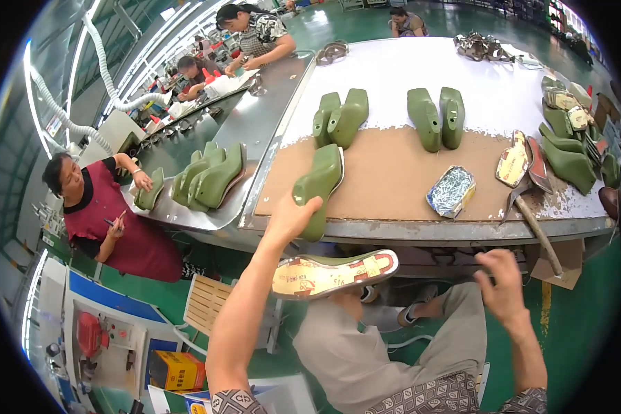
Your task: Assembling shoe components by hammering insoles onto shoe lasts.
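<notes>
My left hand [293, 217] is wrapped round a green shoe last [320, 172] at the near edge of the table. Across my lap lies another green last with its patterned insole [334, 274] facing up, touched by neither hand. My right hand [501, 283] hovers in front of the table edge, fingers bent and apart, with nothing visible in them. Nearest to it is a hammer [539, 234], its wooden handle sticking out past the edge. An open box of small metal nails [451, 192] sits on the brown board left of the hammer.
Two pairs of green lasts [341, 119] [436, 119] stand farther back on the table [393, 172]. Loose insoles [513, 160] and piled lasts [566, 159] lie at right. On the left, a co-worker [107, 214] touches a last on a metal bench [217, 214]; other people work behind.
</notes>
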Demonstrator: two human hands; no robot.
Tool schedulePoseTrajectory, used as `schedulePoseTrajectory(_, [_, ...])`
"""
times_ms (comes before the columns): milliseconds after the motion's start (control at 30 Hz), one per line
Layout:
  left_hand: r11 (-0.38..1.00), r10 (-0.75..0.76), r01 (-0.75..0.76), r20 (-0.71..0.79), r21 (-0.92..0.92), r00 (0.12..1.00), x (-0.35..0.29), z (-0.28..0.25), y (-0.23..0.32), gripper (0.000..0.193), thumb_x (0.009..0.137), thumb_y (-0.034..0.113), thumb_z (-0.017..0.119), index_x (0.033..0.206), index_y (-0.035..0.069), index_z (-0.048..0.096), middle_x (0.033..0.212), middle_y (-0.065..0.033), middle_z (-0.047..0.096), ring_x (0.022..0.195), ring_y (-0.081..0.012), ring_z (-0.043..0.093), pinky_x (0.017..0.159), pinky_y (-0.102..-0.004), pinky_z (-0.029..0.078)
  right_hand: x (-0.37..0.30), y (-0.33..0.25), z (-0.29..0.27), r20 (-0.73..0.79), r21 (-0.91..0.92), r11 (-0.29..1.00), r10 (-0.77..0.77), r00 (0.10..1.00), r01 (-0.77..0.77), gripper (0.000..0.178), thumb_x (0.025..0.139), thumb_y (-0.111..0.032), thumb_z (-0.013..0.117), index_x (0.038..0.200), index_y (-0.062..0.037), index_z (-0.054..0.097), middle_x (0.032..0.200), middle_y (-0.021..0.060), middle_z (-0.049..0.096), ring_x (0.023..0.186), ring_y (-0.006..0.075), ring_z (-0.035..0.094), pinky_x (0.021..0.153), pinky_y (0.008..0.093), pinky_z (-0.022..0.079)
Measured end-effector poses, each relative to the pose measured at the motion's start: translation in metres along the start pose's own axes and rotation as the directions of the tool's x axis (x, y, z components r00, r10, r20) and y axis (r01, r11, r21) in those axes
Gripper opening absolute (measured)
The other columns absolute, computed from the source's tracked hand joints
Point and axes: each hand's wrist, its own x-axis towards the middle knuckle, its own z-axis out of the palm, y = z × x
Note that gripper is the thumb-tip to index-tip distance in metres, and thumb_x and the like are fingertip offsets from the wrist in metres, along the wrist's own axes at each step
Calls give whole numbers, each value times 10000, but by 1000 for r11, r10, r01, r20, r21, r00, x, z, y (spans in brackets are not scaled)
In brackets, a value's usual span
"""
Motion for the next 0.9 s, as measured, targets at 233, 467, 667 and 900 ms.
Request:
schedulePoseTrajectory(233, [954,-43,57,-54,294,998,16,55,19,834,819,457,597,1440,3,276,1269,-301,535,1197,-437,511,1018,-463,391,-4,-48,24,122,207,977,-70,990,44,347,718,-27,742,1050,-67,652,988,100,605,875,289,576,751,368,483])
schedulePoseTrajectory(467, [998,-52,52,3,44,999,0,32,11,823,869,561,555,1365,-77,400,1238,-303,561,1178,-367,556,999,-404,414,11,-73,28,194,319,945,-139,971,71,370,720,-47,765,1072,-71,655,1008,90,609,887,274,578,762,364,491])
schedulePoseTrajectory(667, [987,123,-76,-362,140,924,-80,-18,-8,476,872,297,665,1223,-16,585,1120,-173,653,1059,-260,612,922,-344,461,20,-65,29,178,329,938,-176,968,110,421,702,-45,779,1098,-62,636,1016,96,611,901,280,582,759,364,498])
schedulePoseTrajectory(900, [889,-210,79,-249,-451,946,-151,-7,-67,474,949,213,593,1346,-3,450,1200,-147,584,1093,-224,583,908,-349,490,58,-93,60,173,300,930,-273,946,213,532,683,-102,794,1175,-79,590,1115,107,574,1012,296,552,865,395,464])
